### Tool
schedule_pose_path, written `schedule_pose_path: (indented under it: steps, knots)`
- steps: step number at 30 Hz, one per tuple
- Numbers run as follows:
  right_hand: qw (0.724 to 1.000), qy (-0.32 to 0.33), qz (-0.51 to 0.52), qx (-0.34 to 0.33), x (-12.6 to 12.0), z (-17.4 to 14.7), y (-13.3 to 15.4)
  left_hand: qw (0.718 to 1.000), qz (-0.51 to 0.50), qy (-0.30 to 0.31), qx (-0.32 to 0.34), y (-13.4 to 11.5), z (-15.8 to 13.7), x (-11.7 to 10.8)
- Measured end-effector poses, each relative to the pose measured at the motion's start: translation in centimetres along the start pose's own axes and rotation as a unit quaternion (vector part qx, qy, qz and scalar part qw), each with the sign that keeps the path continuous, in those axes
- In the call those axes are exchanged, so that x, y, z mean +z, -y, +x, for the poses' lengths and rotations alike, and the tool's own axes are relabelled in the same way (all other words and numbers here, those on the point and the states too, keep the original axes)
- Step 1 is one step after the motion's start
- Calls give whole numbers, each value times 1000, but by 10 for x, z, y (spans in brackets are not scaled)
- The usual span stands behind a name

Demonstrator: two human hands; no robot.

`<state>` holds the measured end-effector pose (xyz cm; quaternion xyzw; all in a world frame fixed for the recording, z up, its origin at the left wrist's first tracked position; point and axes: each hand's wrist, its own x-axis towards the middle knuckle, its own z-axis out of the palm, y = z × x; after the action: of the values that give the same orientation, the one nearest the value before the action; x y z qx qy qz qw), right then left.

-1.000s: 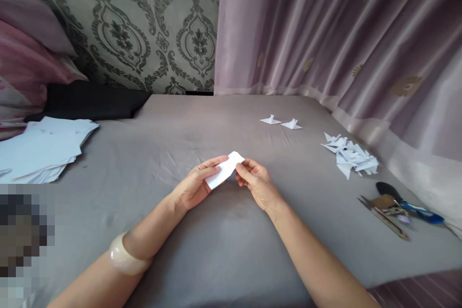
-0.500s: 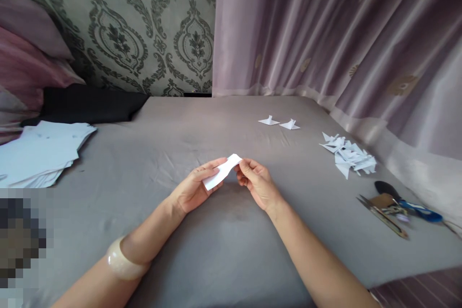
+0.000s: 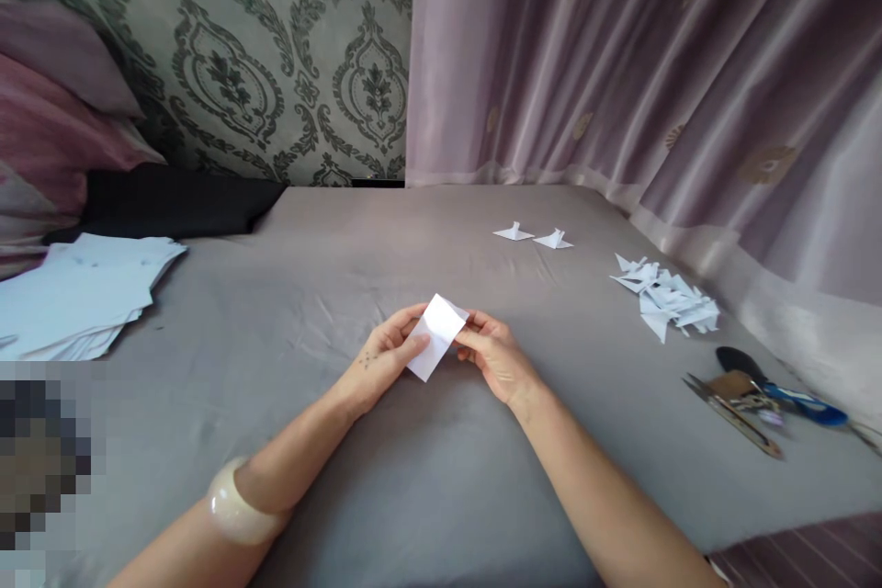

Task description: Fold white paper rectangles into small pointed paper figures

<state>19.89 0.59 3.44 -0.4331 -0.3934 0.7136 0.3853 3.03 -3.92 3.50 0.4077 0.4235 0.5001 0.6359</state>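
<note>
A small piece of folded white paper (image 3: 438, 338) is held above the grey sheet between both hands. My left hand (image 3: 387, 358) is closed on its left side, with the thumb lying on top and the fingers behind. On the opposite side, my right hand (image 3: 494, 354) pinches the paper's right edge between thumb and fingers. Its right edge looks raised as a flap; the underside is hidden. Beyond the hands, two folded paper birds (image 3: 514, 231) stand side by side on the sheet.
A heap of folded paper birds (image 3: 665, 294) lies at the right. Nearer are scissors with blue handles (image 3: 803, 402) and a pointed slim tool (image 3: 734, 418). At the left rests a stack of white paper (image 3: 83, 294), with black cloth (image 3: 183, 199) behind it. A curtain (image 3: 620, 64) borders the right side.
The paper has turned from a narrow, edge-on strip to a wider face showing toward me. My left thumb has shifted onto its face; my right hand still grips the right end.
</note>
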Motion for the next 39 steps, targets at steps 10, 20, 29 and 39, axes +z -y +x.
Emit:
schedule_pose_path:
  steps: [10,20,29,39]
  knots:
    - [976,-52,-183,-110,7,-3,-10,933,341,30,110,-6,-6,10]
    - [985,-41,-135,-96,7,-3,-5,999,22,-32,-25,1,2,2]
    - [992,-76,-83,-62,-6,13,-9,984,-38,-144,-102,3,12,-11]
    - [870,-105,-398,-271,-10,23,-25,926,318,-201,14,7,9,-20]
